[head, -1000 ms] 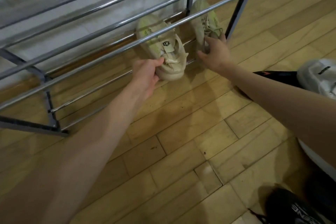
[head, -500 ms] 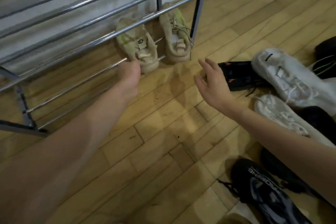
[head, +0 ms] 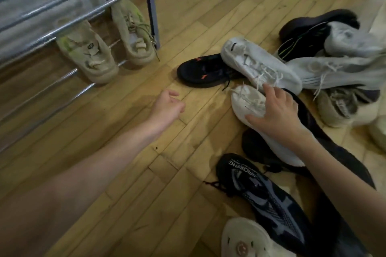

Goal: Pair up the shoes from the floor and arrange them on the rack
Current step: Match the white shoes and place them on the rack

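Swung right since a second ago, off the rack point(head: 69, 16) and onto the floor pile. Both hands off the beige pair now, back then each was on a shoe.

Progress, biggest bit first: one pair done. Beige pair point(head: 108, 48) parked side by side on the bottom rails at the right end, toes toward the wall, heels poking out front. Upper rails look bare as far as visible, though most of the rack is cut off. Plenty left, by the look of it: heap of loose shoes on the floor to the right, white trainers point(head: 261, 67), grey ones behind, black ones further back, a beige one at the far right, a black shoe with red marks point(head: 204, 71) nearest the rack, a black and grey trainer point(head: 269, 200) close in, a pale slipper point(head: 244, 240) at the bottom edge. Nothing there paired up yet.

Hands: right hand point(head: 275, 110) spread over the toe of a white shoe point(head: 248, 102) in the pile, fingers across the laces, thumb along the near edge. Looks like just closing on it, not lifted. Left hand point(head: 167, 106) hanging over bare floor between rack and pile, fingers loosely curled, holding nothing.
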### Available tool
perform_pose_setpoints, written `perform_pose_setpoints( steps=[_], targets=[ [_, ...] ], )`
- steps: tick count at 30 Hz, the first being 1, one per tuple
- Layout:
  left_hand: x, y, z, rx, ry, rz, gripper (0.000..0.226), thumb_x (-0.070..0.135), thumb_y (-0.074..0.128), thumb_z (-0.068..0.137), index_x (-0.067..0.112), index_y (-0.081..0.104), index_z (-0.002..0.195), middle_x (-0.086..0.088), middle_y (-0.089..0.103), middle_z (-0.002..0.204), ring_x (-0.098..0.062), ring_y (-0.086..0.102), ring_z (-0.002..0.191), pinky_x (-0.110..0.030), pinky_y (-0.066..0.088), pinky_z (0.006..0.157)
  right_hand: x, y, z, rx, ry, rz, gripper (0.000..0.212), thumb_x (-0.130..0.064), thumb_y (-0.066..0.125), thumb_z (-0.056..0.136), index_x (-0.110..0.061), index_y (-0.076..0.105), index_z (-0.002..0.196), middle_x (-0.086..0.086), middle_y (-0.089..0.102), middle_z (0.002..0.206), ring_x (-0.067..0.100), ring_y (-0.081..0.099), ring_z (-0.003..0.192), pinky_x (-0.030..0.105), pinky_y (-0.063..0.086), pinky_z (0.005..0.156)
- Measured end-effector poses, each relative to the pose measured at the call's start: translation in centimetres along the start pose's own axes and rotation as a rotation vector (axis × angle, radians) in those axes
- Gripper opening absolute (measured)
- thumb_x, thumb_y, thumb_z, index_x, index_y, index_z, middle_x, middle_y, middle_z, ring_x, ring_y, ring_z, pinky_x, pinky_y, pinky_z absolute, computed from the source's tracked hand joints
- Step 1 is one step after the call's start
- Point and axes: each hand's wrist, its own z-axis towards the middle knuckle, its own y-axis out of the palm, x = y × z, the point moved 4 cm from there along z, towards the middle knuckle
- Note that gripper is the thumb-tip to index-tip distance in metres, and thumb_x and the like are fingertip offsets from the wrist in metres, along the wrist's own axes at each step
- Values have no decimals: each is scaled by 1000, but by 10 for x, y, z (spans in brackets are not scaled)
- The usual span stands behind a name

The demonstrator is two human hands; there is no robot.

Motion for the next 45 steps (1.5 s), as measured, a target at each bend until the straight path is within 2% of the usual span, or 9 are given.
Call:
perform_pose_setpoints(
  steps=[5, 9, 16, 19, 27, 33, 37, 42, 45],
  targets=[
    [1, 25, -2, -39, 15, 65, 32, 9, 58, 85, 19, 50, 115, -7, 64, 105, -24, 62, 100, -48, 51, 93, 32, 1, -10, -178, 104, -188, 120, -65, 76, 65, -11, 12, 151, 19, 35, 147, 39, 35, 134, 50, 30, 109],
    [-1, 32, -5, -40, -16, 62, 34, 8, 58, 85, 16, 50, 118, -10, 64, 106, -26, 63, 102, -47, 52, 92, 34, 2, -13, -226, 78, -174, 102, -50, 83, 64, -14, 27, 142, 17, 48, 130, 38, 48, 119, 48, 44, 95],
    [-4, 32, -19, -92, -43, -5, 28, 9, 59, 89, 8, 53, 117, -13, 66, 110, -22, 66, 98, -37, 55, 82, 13, -4, -17, -261, 90, 394, 105, -36, 87, 63, -18, 27, 147, 3, 45, 137, 21, 49, 118, 29, 44, 86],
    [-13, 17, -26, -106, -43, 4, 32, 13, 63, 88, 11, 55, 119, -11, 65, 112, -19, 66, 98, -34, 56, 83, -10, -2, -17, -278, 113, 706, 100, -35, 85, 67, -24, 27, 148, 0, 46, 129, 8, 56, 96, 18, 44, 67],
    [-21, -11, -47, -351, 57, -56, 114, 62, 86, 36, 19, 50, 135, 0, 68, 118, -11, 65, 110, -36, 50, 96, -84, 6, 10, -287, 213, 1089, 104, -25, 84, 71, -18, 12, 145, -6, 52, 103, 10, 58, 86, 27, 50, 65],
    [-22, -13, -46, -189, 109, -25, 75, 49, 82, 49, 23, 62, 116, 3, 73, 109, -11, 68, 102, -36, 52, 95, -114, 24, 21, -296, 265, 1194, 90, -33, 85, 71, -14, 20, 130, -6, 52, 99, 8, 57, 86, 25, 50, 64],
    [-28, -15, -39, -160, 29, -278, 58, 6, 78, 70, 8, 57, 124, -10, 69, 117, -22, 67, 107, -41, 52, 96, -112, 36, 27, -256, 227, 1236, 96, -47, 74, 79, -14, 14, 146, -4, 52, 121, 15, 58, 107, 36, 53, 89],
    [-45, -24, -37, -289, -84, -561, 55, -1, 64, 70, 7, 55, 125, -13, 67, 123, -27, 63, 114, -40, 49, 100, -66, 37, 51, 88, 101, 849, 67, -22, 62, 88, -10, 27, 144, 10, 40, 136, 22, 43, 124, 37, 39, 106],
    [-57, -28, -36, -277, -126, -624, 55, -2, 62, 68, 10, 57, 121, -14, 66, 123, -28, 63, 114, -40, 50, 98, -47, 27, 73, 300, 18, 376, 87, 1, 59, 75, -12, 17, 149, 16, 14, 154, 34, 9, 144, 43, 13, 119]
  ],
)
